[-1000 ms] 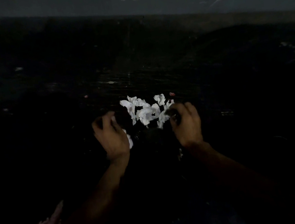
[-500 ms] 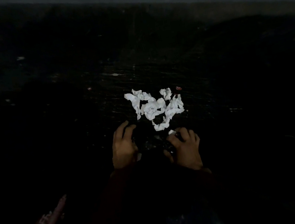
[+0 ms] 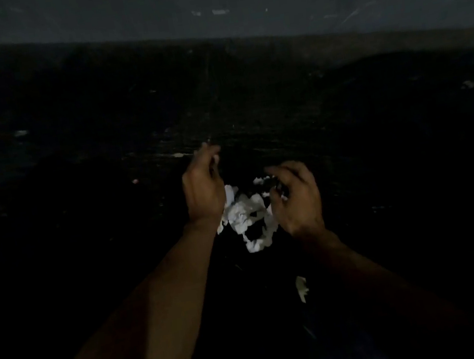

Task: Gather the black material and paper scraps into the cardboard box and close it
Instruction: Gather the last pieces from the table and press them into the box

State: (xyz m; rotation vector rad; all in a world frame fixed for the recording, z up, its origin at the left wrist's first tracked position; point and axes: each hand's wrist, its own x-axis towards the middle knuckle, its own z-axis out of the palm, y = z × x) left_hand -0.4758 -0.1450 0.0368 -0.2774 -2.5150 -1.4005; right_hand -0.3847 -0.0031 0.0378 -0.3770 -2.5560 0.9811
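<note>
On a dark, littered floor, the left hand (image 3: pixel 204 190) and right hand (image 3: pixel 296 198), fingers loosely curled and empty, have returned to flank the crumpled white paper scraps (image 3: pixel 248 217), still ungathered.

dark floor (image 3: pixel 104 155) — seemingly paper scraps (image 3: pixel 248 217)

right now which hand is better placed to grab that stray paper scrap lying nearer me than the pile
Probably the right hand. The stray scrap lies nearer the body than the white paper pile, almost directly behind the right hand. The left hand sits on the pile's far-left side.
</note>
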